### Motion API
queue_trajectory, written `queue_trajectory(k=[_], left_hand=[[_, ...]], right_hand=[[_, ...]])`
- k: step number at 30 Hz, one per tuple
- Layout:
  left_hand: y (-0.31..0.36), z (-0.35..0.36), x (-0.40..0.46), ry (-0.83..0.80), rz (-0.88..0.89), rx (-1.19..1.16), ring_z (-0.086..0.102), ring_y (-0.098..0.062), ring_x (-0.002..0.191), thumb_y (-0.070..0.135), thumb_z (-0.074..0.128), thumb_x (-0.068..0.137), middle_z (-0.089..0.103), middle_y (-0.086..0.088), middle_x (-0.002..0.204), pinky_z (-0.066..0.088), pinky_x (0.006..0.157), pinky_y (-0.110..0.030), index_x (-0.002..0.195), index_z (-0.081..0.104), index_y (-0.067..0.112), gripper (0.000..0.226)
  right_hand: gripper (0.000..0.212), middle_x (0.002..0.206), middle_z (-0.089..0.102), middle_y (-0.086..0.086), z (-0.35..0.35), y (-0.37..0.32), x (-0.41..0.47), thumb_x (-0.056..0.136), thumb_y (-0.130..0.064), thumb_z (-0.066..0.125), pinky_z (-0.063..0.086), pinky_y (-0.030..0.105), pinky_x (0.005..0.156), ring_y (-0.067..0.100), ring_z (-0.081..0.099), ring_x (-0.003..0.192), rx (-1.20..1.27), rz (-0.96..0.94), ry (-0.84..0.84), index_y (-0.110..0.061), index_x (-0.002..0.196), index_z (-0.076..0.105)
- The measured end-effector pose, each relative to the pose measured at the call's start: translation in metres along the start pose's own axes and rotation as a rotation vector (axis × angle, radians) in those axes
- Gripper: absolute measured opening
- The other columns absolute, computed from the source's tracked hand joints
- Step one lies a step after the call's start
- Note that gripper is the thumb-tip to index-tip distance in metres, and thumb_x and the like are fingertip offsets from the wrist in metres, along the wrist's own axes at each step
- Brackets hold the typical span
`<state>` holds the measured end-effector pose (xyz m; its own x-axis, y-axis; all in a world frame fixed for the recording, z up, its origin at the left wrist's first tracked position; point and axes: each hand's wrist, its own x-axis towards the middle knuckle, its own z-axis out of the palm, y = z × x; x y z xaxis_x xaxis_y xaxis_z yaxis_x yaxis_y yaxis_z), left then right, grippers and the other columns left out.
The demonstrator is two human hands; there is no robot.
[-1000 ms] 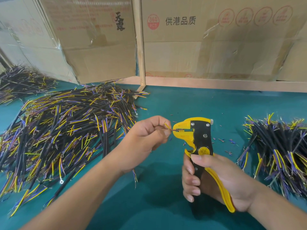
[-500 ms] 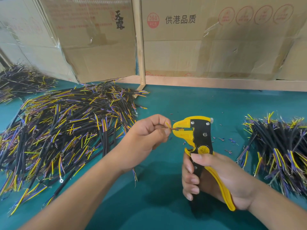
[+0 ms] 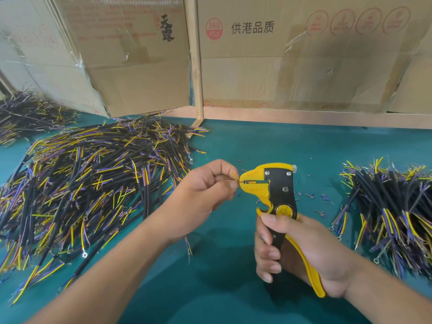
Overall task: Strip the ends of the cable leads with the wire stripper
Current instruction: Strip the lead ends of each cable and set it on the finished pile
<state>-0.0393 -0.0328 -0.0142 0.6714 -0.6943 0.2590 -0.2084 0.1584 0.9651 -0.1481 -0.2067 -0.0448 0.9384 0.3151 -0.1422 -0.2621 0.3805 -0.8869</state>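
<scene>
- The wire stripper [image 3: 278,202] stands roughly upright above the teal table [image 3: 268,146], its long axis running from the handles at the bottom to the yellow head at the top; the nose of the head points left, toward the other hand.
- The right hand [image 3: 301,253] grips the stripper's handles, fingers curled round the black one, thumb laid across just below the round yellow pivot, and the yellow handle lying in the palm.
- The left hand [image 3: 205,190] pinches a cable lead [image 3: 235,176] between thumb and forefinger, the other fingers curled in; the lead's thin end runs level to the right into the stripper's slot, and a short yellow end sticks up beside it.
- More of that cable's strands hang below the left wrist.
- A large loose pile of cables [image 3: 88,183], black with yellow and purple leads, lies on the table to the left; most lie slanted from lower left to upper right.
- A smaller heap [image 3: 392,218] lies at the right, and another far heap [image 3: 28,113] at the upper left.
- Bits of stripped insulation [image 3: 325,198] lie scattered on the table right of the stripper.
- Cardboard boxes [image 3: 257,66] stand along the back; their contents are hidden.
</scene>
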Motion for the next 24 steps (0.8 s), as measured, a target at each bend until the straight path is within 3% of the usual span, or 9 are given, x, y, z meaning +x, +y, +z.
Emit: queue_trajectory(k=[10,18,24], left_hand=[[-0.003,-0.002,0.001,-0.014,-0.013,-0.003,0.032,-0.006,0.057,0.015,0.051,0.09,0.048,0.015,0.06,0.024,0.048,-0.014,0.098,0.048,0.011,0.009],[0.003,-0.016,-0.003,-0.136,0.034,0.073,0.042,0.003,0.057,0.006,0.051,0.095,0.05,0.018,0.062,0.036,0.056,-0.006,0.099,0.049,0.003,0.005],[0.008,-0.031,-0.005,-0.237,-0.018,0.116,0.042,0.001,0.062,0.005,0.053,0.097,0.052,0.015,0.068,0.035,0.057,-0.005,0.099,0.052,0.003,0.003]], right_hand=[[0.051,0.052,0.024,0.002,0.011,0.0,0.001,0.074,-0.05,0.075,0.03,0.024,0.044,0.015,0.021,0.038,-0.048,-0.039,0.212,-0.013,0.063,0.041],[0.05,0.054,0.026,0.004,0.009,-0.007,-0.008,0.075,-0.051,0.074,0.03,0.023,0.044,0.015,0.023,0.039,-0.06,-0.019,0.153,-0.011,0.067,0.044],[0.055,0.056,0.028,0.004,0.011,-0.008,-0.011,0.074,-0.055,0.077,0.03,0.024,0.044,0.016,0.023,0.041,-0.112,0.009,0.122,-0.011,0.068,0.045]])
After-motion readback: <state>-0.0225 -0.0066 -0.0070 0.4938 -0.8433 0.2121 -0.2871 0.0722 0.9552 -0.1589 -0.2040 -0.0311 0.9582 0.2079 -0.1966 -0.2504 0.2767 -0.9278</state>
